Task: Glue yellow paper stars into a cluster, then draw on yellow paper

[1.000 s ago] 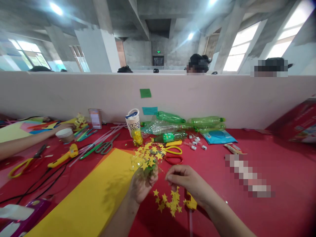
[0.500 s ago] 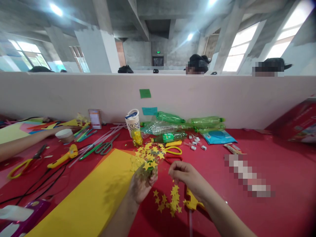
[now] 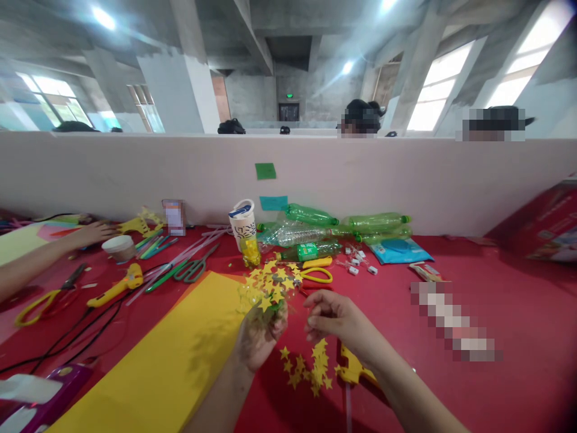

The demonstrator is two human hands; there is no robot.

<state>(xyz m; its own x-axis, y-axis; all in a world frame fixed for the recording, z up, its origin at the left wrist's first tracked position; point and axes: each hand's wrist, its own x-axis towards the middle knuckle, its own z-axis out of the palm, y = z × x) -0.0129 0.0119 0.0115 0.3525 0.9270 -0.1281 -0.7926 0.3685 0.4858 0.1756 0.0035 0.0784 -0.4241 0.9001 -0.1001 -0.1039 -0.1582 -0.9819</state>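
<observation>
Fingers wrapped round its green base, my left hand (image 3: 264,334) holds a clear plastic piece covered with yellow stars (image 3: 274,285). Close to its right is my right hand (image 3: 331,316), its fingers curled and bent inward; whether something small sits between the fingertips is not visible. Loose yellow stars (image 3: 318,367) lie on the red table below both hands. A yellow glue gun (image 3: 354,368) rests partly behind my right forearm. Yellow paper (image 3: 166,355) spreads out under and left of my left arm.
Green bottles (image 3: 311,213), a white cup (image 3: 242,225) and yellow-handled scissors (image 3: 318,275) sit farther back. At left are another glue gun (image 3: 117,288), green scissors (image 3: 193,270), a purple power strip (image 3: 63,385) and another person's arm (image 3: 45,255). A blue packet (image 3: 401,251) lies at right.
The star-covered piece has turned slightly in my left hand. My right hand has shifted a little left, its fingers posed differently. The other person's hand has drawn back left from the yellow cutouts.
</observation>
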